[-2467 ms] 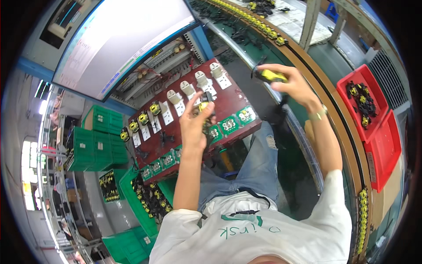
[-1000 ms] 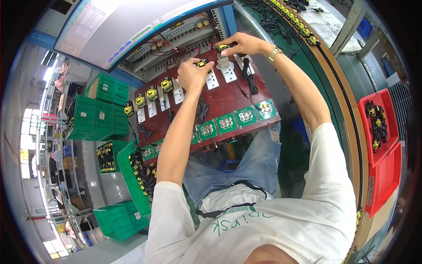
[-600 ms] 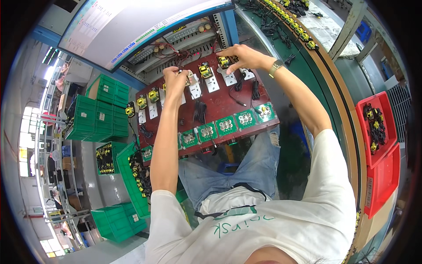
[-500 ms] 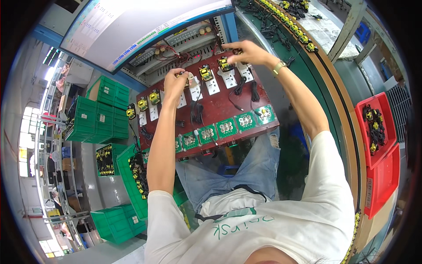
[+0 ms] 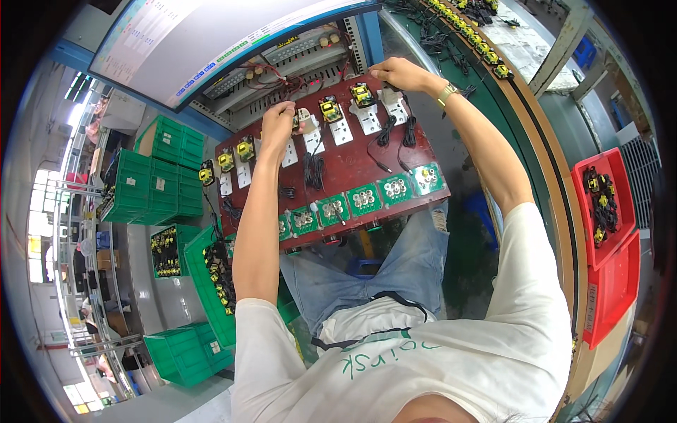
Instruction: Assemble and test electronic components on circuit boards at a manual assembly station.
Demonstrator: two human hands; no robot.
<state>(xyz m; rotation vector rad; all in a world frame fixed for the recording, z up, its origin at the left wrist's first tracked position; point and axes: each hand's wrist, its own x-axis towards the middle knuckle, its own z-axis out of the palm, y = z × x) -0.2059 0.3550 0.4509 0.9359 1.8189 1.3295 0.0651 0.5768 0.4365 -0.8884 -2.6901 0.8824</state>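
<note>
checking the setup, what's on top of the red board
White socket plates, yellow parts, green circuit boards and black cables; the left hand and forearm cover some.

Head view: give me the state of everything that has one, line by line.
Monitor: lit
Left hand: fingers bent beside a socket; grip unclear
Right hand: at the rightmost socket; grip unclear
Yellow board: on a socket, uncovered
Cable: bundled
Upper red tray: holding boards and cables
Watch: strapped on right wrist
</note>
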